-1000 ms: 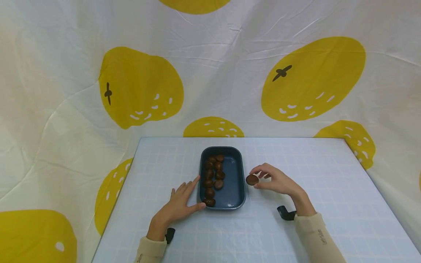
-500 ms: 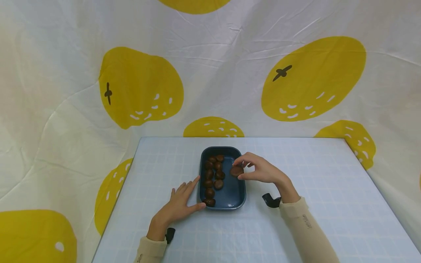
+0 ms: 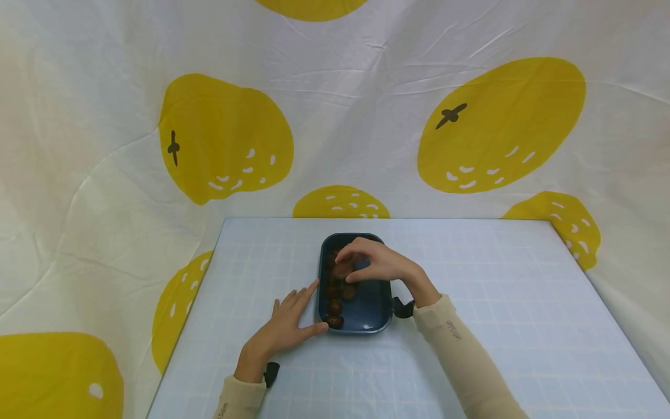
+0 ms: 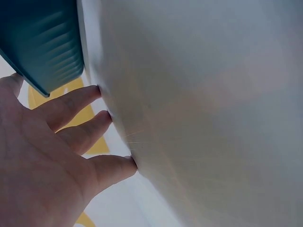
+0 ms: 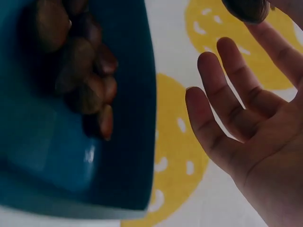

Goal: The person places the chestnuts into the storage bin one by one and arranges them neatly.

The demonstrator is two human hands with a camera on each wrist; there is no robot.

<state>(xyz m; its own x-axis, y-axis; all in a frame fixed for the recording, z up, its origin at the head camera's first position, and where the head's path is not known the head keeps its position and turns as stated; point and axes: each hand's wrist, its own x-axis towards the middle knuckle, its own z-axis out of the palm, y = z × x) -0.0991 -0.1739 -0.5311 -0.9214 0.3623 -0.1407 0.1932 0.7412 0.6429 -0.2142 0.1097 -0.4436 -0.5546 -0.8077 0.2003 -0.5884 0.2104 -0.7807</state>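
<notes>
A dark blue rectangular tray point(image 3: 369, 317) stands on the table, with several brown chestnuts point(image 3: 334, 307) along its left side. My right hand point(image 3: 384, 263) reaches over the tray from the right and pinches one chestnut point(image 5: 248, 8) between thumb and index finger; its other fingers are spread loosely in the right wrist view. That chestnut is blurred in the head view, above the chestnuts in the tray. On the left, my left hand point(image 3: 285, 326) lies with fingers spread, index fingertip and thumb at the tray's side and near left corner. The other fingertips point(image 4: 127, 163) rest on the tabletop.
The table has a pale checked cover point(image 3: 471, 256). Behind it hangs a white cloth point(image 3: 356, 134) printed with large yellow fruit. A black wrist camera mount point(image 3: 403, 307) on the right arm is close to the tray's right edge.
My right hand has carried the chestnut leftward from beside the tray, over its right rim, to above the chestnuts at the left. My left hand has stayed in place.
</notes>
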